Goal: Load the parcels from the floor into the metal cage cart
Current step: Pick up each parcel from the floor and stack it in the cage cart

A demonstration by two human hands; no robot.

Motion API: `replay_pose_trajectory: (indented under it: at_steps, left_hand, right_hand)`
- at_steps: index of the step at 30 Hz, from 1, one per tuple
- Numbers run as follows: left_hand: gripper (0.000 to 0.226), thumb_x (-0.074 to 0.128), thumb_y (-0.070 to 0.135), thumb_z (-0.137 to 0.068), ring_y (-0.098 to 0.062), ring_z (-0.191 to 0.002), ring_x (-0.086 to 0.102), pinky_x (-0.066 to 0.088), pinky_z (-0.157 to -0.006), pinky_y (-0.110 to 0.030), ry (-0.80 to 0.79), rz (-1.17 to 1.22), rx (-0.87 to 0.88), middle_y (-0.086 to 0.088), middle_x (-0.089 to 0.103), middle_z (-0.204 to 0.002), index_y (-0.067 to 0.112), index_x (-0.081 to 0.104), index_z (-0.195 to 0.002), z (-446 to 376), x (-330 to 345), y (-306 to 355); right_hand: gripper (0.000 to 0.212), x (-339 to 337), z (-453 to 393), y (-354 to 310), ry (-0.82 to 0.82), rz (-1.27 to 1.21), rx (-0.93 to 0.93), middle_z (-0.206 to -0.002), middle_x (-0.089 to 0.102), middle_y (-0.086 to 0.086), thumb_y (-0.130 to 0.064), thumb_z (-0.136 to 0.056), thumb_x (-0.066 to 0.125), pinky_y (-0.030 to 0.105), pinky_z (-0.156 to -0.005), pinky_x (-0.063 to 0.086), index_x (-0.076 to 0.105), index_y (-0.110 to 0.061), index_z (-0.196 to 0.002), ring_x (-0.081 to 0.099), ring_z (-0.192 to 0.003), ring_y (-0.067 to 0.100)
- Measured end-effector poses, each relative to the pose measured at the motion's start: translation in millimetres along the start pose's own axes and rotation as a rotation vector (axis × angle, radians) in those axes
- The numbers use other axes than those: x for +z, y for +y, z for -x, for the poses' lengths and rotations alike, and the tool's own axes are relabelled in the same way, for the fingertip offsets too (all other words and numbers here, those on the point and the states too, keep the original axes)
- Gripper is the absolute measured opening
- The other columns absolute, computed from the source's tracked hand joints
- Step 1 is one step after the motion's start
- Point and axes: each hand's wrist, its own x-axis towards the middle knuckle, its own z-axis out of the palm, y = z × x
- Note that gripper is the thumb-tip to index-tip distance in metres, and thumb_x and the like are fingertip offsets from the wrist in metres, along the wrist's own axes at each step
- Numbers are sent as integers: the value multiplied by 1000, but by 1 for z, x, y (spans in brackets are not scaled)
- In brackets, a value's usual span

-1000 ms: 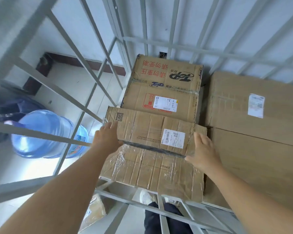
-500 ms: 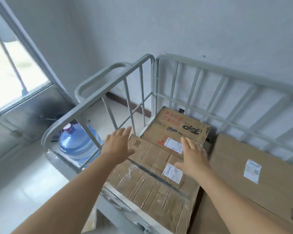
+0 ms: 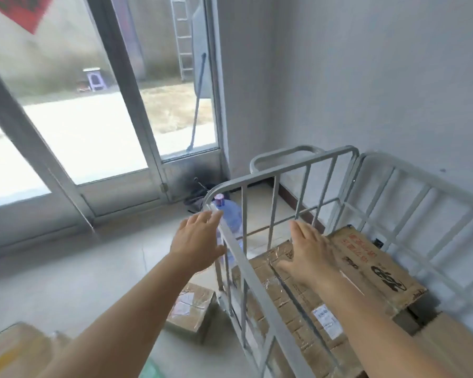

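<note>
Pale tiled floor (image 3: 66,282), grey walls, glass door on the left. Near bottom-left edge: a tan parcel (image 3: 8,350), blurred and cut off by the frame; something green at the bottom edge, can't identify. Small taped parcel (image 3: 194,309) sits on the floor just outside the metal cage cart (image 3: 257,290), partly hidden behind the left forearm. Inside the cart: film-wrapped box (image 3: 292,301) with a white label, its near end covered by the right forearm; printed carton (image 3: 372,257) behind it, print too blurred to read. Left hand (image 3: 197,244) is spread flat, empty, outside the cart with fingertips against the top rail. Right hand (image 3: 309,252) is also spread, empty, palm down above the wrapped box; contact unclear. Floor parcel lies below and nearer than the left hand. Water jug (image 3: 230,216) stands beyond the bars, half hidden.
</note>
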Motion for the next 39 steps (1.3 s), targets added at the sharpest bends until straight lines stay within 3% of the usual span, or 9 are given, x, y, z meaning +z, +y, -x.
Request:
replay_pose_trajectory:
  at_steps: [9,18,23,34,39]
  left_hand:
    - [81,60,47,-89,-23,-144,23,19,-116,-38,23,-5,-313,-1,24,-158,23,16,-153,148,-18,-88]
    - [80,58,49,-90,-24,-145,21,20,-117,-41,-21,4,-608,-4,22,-159,24,16,-153,342,-11,-148]
    - [75,59,48,-88,-24,-139,31,25,-112,-40,-12,36,-791,-3,33,-152,23,23,-149,443,-6,-169]
    - [74,52,47,-93,-24,-137,31,25,-111,-38,-47,147,-1316,-3,32,-151,19,17,-152,628,35,-167]
    - [74,52,46,-93,-23,-141,27,21,-115,-37,24,257,-1614,-1,29,-154,21,17,-153,693,62,-139]
  right_hand:
    - [95,22,52,-135,-79,45,-272,-163,3,0,-47,-88,62,41,-119,7,1,-20,-155,4,-149,22]
    - [91,79,167,-261,-207,70,-549,-163,7,0,-47,-88,60,43,-119,10,6,-19,-155,7,-149,21]
    - [92,109,228,-320,-256,103,-729,-162,10,0,-48,-86,63,44,-119,14,9,-19,-155,10,-148,22]
    - [91,181,341,-426,-463,196,-1188,-163,1,-2,-42,-90,61,42,-120,4,1,-22,-156,1,-150,21]
    - [84,209,391,-456,-566,242,-1418,-163,4,-2,-44,-93,55,42,-120,5,4,-21,-156,3,-150,20]
